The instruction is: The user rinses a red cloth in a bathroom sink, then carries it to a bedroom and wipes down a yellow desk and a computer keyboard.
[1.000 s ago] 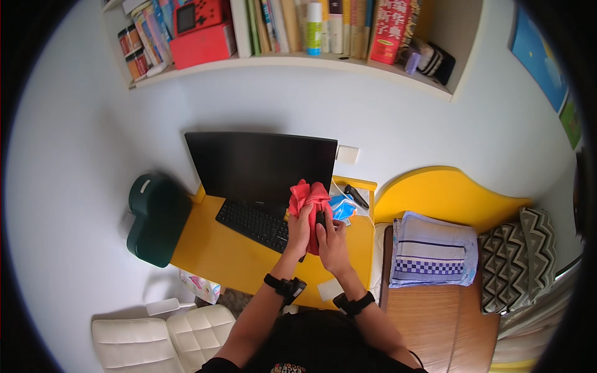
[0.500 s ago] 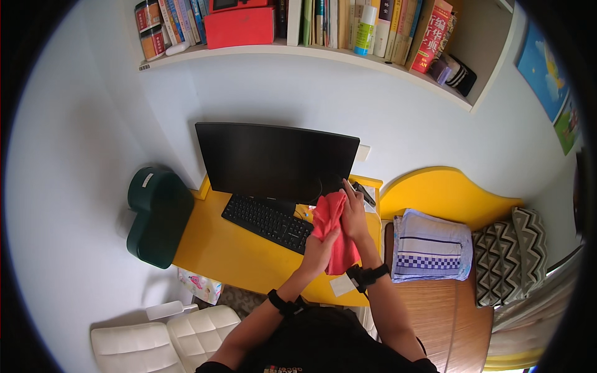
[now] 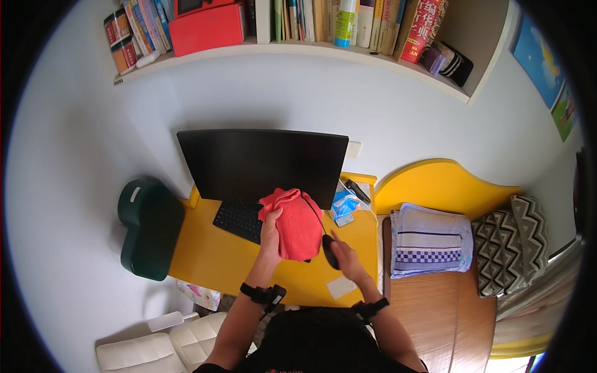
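Observation:
My left hand (image 3: 270, 236) grips a red cloth (image 3: 298, 230) that hangs spread out in front of the monitor. In my right hand (image 3: 349, 262) is a black computer mouse (image 3: 330, 252), lifted beside the cloth's right edge. The mouse's thin cord runs up across the upper right of the cloth. Behind the cloth stands a black monitor (image 3: 261, 161) with a dark screen. A black keyboard (image 3: 237, 221) lies on the yellow desk (image 3: 205, 255), its right part covered by the cloth.
Right of the monitor lie a blue-and-white packet (image 3: 344, 205) and a black device (image 3: 359, 191). A white sheet (image 3: 341, 287) rests near the desk's front edge. A dark green container (image 3: 149, 230) stands left, a cream chair (image 3: 140, 355) below it. Folded bedding (image 3: 430, 239) lies right; a bookshelf (image 3: 292, 48) hangs above.
The red cloth has moved left, over the keyboard's right end, and now hangs from my left hand alone. My right hand has come nearer and now holds the mouse.

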